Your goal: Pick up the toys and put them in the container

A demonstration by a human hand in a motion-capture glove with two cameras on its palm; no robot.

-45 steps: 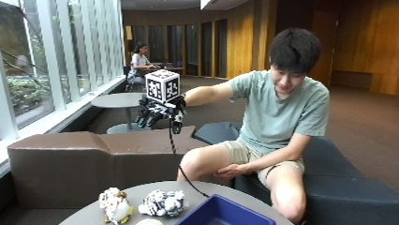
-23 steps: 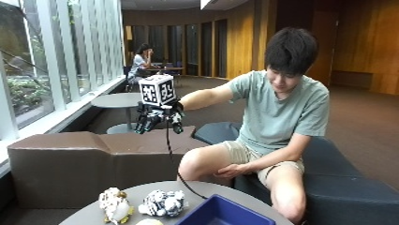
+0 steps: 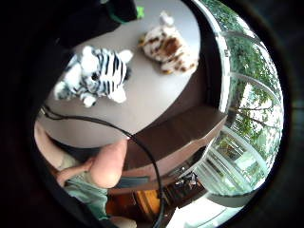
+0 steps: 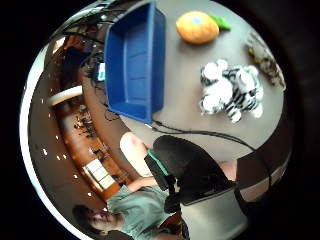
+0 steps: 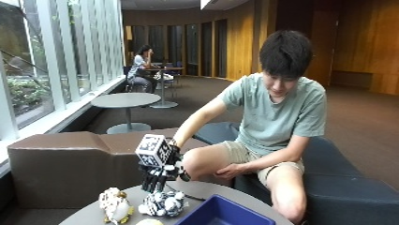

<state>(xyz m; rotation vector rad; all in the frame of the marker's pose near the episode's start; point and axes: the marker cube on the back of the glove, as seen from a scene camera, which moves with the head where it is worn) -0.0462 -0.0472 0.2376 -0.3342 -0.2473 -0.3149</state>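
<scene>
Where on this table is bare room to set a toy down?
Bare tabletop lies between the blue container and the striped toy, and along the table edge beside the cable. It is crowded where the striped toy, spotted toy and orange toy cluster.

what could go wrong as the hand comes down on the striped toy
1. The gloved right hand hangs just above the zebra toy with fingers pointing down, not yet gripping; a cable runs across the table beside that toy and might get caught in the grasp.
2. The spotted toy lies close beside the zebra toy, so the fingers may nudge it toward the table edge.
3. The orange toy lies next to the blue container and may be bumped while dropping.
</scene>
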